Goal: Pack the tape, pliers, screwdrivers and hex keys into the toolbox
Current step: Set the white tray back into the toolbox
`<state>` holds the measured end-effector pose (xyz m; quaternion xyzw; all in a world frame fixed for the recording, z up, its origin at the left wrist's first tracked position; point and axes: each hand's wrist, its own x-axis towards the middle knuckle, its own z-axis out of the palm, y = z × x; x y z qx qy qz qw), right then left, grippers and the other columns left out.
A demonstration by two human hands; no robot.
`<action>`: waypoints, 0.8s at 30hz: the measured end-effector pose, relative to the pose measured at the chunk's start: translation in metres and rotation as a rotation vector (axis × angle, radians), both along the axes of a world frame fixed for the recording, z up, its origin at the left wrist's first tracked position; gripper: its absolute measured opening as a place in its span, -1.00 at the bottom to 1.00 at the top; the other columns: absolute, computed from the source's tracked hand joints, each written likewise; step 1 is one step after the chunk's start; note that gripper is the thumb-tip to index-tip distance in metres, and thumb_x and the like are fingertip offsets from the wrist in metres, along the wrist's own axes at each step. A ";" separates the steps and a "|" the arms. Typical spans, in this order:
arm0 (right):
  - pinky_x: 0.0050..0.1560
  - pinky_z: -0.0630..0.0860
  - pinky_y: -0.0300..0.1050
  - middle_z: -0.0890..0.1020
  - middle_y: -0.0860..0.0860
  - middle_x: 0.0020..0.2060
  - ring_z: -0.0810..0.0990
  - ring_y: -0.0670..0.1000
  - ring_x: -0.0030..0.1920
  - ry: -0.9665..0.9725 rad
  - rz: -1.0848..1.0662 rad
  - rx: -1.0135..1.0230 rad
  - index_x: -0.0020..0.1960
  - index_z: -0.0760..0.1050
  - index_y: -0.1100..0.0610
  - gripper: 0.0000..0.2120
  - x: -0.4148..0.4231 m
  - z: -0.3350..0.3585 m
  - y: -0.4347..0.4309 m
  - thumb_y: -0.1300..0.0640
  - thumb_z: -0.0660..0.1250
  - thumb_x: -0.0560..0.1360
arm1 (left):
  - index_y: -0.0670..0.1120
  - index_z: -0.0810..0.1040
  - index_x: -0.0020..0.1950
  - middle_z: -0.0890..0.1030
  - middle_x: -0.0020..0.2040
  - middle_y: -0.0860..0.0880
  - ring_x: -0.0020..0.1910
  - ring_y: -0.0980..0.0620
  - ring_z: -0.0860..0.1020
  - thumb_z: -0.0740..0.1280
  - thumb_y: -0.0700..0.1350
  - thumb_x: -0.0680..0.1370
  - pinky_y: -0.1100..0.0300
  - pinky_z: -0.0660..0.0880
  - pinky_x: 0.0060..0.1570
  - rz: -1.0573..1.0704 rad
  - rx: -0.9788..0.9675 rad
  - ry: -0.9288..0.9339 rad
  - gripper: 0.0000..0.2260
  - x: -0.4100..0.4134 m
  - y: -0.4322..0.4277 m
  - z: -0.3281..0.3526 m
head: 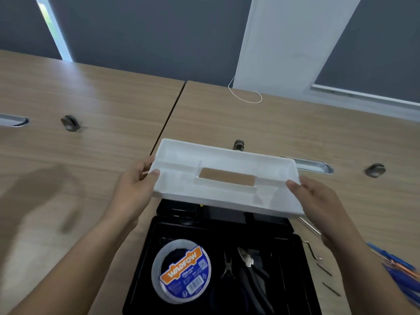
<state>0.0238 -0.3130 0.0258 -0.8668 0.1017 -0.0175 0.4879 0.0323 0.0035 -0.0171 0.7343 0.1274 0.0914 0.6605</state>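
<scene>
**White tray held over the open toolbox**

White plastic made up the tray (227,178), and it hung tilted above the far edge of the black toolbox (141,269), clear of the wooden desk (91,110). The main risk, as I judged it, was a bad seat: lowered at that tilt, one end could catch on the box wall or come down on the pliers (252,269) and tape (181,271) lying in the bottom, leaving the tray rocking. The tray looked light and smooth, so a slip from the thin end grips seemed possible too.

To the right of the box, the hex keys (318,262) lay on the desk, and blue-handled tools, probably the screwdrivers (400,276), showed blurred at the right edge, partly hidden by the forearm. A careless swing of that arm could knock them.

The left hand (134,187) clamped the tray's left end, thumb on top of the rim and fingers beneath. The right hand (318,201) clamped the right end the same way, thumb tip resting on the rim. Neither hand held anything else.
</scene>
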 end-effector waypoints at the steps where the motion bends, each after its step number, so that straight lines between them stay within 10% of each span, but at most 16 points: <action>1: -0.18 0.46 -0.04 0.68 0.05 -0.18 0.61 0.05 -0.16 -0.013 0.004 -0.032 -0.05 0.58 0.11 -0.78 -0.016 -0.001 -0.003 -0.01 0.25 0.53 | -0.04 0.54 0.25 0.68 0.05 0.03 0.00 0.09 0.63 0.22 -0.27 0.58 0.40 0.54 -0.19 -0.001 0.002 -0.011 -0.71 -0.016 0.000 -0.001; 8: -0.09 0.53 -0.08 0.70 -0.19 -0.19 0.63 -0.21 -0.17 0.099 0.034 -0.179 0.02 0.54 -0.22 -0.87 -0.118 -0.025 -0.014 -0.08 0.27 0.50 | 0.18 0.58 0.07 0.70 -0.03 0.12 -0.04 0.13 0.66 0.31 -0.33 0.52 0.11 0.61 -0.08 0.017 0.119 0.043 -0.61 -0.129 -0.004 -0.019; 12: 0.07 0.52 0.02 0.69 -0.05 -0.06 0.62 -0.01 -0.02 0.174 -0.042 -0.213 0.14 0.47 -0.17 -0.72 -0.140 -0.044 -0.017 -0.17 0.28 0.44 | 0.21 0.57 0.01 0.66 -0.04 0.28 -0.06 0.31 0.61 0.32 -0.39 0.48 0.47 0.52 -0.21 -0.001 0.198 0.076 -0.55 -0.151 -0.003 -0.038; 18: 0.22 0.43 0.04 0.57 -0.03 0.24 0.50 0.06 0.22 0.201 -0.095 -0.216 0.34 0.38 -0.13 -0.29 -0.148 -0.053 -0.013 -0.44 0.18 0.28 | 0.13 0.58 0.13 0.66 0.05 0.06 0.08 0.10 0.59 0.31 -0.35 0.48 0.11 0.55 -0.03 -0.006 0.308 0.119 -0.60 -0.157 -0.002 -0.053; 24: 0.28 0.33 0.03 0.47 -0.01 0.35 0.41 0.07 0.33 0.214 -0.099 -0.166 0.41 0.32 -0.03 -0.43 -0.140 -0.056 -0.012 -0.18 0.29 0.45 | 0.13 0.57 0.17 0.64 0.10 0.09 0.10 0.15 0.58 0.29 -0.32 0.50 0.13 0.50 0.09 -0.034 0.335 0.129 -0.60 -0.147 -0.003 -0.055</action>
